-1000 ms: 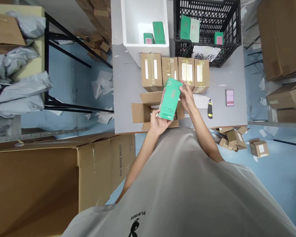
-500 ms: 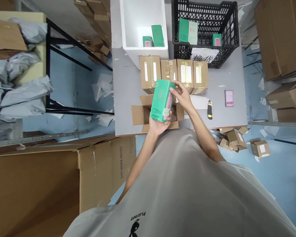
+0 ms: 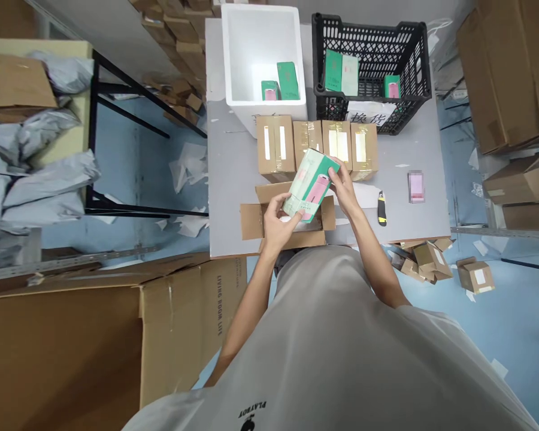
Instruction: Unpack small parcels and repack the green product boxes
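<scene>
Both hands grip a green and pale-green product box (image 3: pixel 312 185) with a pink bottle-like shape printed on one face. My left hand (image 3: pixel 278 222) pinches its lower left corner, thumb on the front. At the upper right edge, my right hand (image 3: pixel 344 187) is closed on it, with some fingers hidden behind. The box is tilted above an open cardboard carton (image 3: pixel 251 220) whose flaps are folded outward. Behind the carton stands a row of several taped cardboard boxes (image 3: pixel 275 143), close to the product box's top.
A white foam bin (image 3: pixel 263 54) and a black plastic crate (image 3: pixel 371 60) at the back hold similar green boxes. A yellow-black utility knife (image 3: pixel 381 209) and a pink card-like item (image 3: pixel 416 186) lie on the grey table (image 3: pixel 233 161). Grey parcels (image 3: pixel 49 173) fill the left shelf.
The product box has been turned, so a pale side and the pink-printed face now show. My left hand has shifted from beneath it to its lower left corner.
</scene>
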The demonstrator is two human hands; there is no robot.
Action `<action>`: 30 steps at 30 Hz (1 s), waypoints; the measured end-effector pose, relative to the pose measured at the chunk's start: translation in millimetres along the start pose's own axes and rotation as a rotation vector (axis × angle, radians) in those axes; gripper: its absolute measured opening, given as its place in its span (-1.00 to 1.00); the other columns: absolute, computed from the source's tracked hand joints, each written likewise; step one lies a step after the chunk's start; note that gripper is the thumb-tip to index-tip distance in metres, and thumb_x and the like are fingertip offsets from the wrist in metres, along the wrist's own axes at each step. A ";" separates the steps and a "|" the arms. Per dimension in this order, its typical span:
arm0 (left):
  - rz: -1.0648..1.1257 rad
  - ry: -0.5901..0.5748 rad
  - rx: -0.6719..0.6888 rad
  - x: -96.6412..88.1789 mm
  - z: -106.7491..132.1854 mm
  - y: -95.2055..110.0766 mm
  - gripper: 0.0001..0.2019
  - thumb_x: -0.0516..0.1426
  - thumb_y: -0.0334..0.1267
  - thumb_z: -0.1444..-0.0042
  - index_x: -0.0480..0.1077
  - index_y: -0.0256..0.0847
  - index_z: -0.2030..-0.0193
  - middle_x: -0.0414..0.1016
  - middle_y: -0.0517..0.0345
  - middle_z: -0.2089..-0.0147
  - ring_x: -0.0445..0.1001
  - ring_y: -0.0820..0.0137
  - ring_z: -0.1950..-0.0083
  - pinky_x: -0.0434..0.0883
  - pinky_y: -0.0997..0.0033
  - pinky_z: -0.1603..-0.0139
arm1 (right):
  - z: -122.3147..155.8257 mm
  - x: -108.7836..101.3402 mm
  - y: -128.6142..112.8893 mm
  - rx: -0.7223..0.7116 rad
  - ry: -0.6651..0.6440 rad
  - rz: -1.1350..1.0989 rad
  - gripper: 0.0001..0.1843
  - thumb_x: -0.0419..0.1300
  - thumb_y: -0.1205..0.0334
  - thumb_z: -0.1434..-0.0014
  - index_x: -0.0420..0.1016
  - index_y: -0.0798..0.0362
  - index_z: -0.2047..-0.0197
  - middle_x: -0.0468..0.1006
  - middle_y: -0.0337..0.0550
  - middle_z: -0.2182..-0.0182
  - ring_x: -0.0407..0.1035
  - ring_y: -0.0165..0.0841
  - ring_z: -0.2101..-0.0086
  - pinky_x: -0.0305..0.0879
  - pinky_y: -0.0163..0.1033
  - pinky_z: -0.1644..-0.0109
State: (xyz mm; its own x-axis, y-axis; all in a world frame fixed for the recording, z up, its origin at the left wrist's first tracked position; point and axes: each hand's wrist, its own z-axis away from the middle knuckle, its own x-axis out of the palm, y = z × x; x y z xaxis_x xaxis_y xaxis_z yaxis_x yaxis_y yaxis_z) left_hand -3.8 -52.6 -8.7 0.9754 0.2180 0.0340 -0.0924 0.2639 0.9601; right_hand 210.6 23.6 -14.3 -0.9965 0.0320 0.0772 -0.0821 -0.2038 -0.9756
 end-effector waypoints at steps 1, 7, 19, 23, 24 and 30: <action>0.000 -0.005 -0.005 -0.4 -1.3 0.5 -0.45 0.60 -0.25 0.07 0.65 -0.08 -0.09 0.72 -0.05 -0.22 0.64 -0.03 -0.43 0.61 0.26 -0.26 | 0.0 0.6 -0.5 -0.012 -0.008 -0.006 -0.01 0.36 -0.72 -0.30 0.55 -0.31 -0.54 0.57 -0.05 -0.56 0.44 0.03 -0.53 0.60 0.18 -0.55; 0.136 0.018 -0.080 -6.4 -18.4 -1.4 -0.45 0.66 -0.03 0.08 0.66 -0.09 -0.01 0.76 -0.04 -0.16 0.71 0.03 -0.29 0.64 0.22 -0.20 | 7.0 11.4 3.8 -0.012 -0.078 -0.010 0.34 0.59 -0.66 -0.05 0.40 -0.27 -0.73 0.41 0.05 -0.70 0.40 0.10 -0.59 0.62 0.21 -0.54; 0.260 0.016 -0.060 -5.8 -100.5 16.8 -0.28 0.67 0.20 -0.03 0.57 -0.05 -0.18 0.76 -0.12 -0.31 0.77 0.03 -0.29 0.72 0.20 -0.12 | -45.6 52.9 -14.1 0.139 -0.245 -0.006 0.21 0.69 -0.52 -0.05 0.60 -0.28 -0.66 0.67 -0.12 -0.52 0.79 0.14 -0.20 0.76 0.29 -0.43; 0.232 0.032 0.046 -11.8 -168.0 22.8 -0.20 0.64 0.33 -0.01 0.55 -0.07 -0.21 0.77 -0.14 -0.27 0.80 0.05 -0.21 0.75 0.18 -0.10 | -105.1 78.4 -20.2 0.077 -0.280 -0.017 0.41 0.71 -0.51 -0.04 0.43 -0.09 -0.78 0.71 -0.07 -0.48 0.71 0.10 -0.34 0.56 0.21 -0.63; 0.228 0.042 0.069 -12.6 -188.1 24.9 -0.19 0.63 0.36 -0.01 0.54 -0.07 -0.21 0.78 -0.13 -0.24 0.80 0.06 -0.18 0.75 0.17 -0.09 | -123.0 86.7 -21.2 0.065 -0.285 -0.025 0.43 0.70 -0.52 -0.06 0.40 -0.07 -0.79 0.71 -0.06 -0.47 0.68 0.10 -0.37 0.56 0.20 -0.63; 0.134 0.113 0.171 -8.6 -329.5 45.2 -0.30 0.55 0.32 -0.23 0.54 -0.11 -0.25 0.79 -0.13 -0.15 0.79 0.10 -0.11 0.73 0.21 -0.05 | -251.9 134.8 -32.3 -0.058 -0.246 0.018 0.34 0.55 -0.62 -0.21 0.41 0.01 -0.77 0.63 0.04 -0.55 0.50 0.09 -0.54 0.55 0.15 -0.63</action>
State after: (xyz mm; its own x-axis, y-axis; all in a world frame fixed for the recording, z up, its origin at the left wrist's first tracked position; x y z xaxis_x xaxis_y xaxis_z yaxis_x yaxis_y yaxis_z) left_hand -82.4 267.0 -57.0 0.9271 0.3468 0.1424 -0.1751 0.0645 0.9824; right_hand 82.8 281.0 -24.2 -0.9721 -0.2122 0.1001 -0.0700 -0.1450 -0.9869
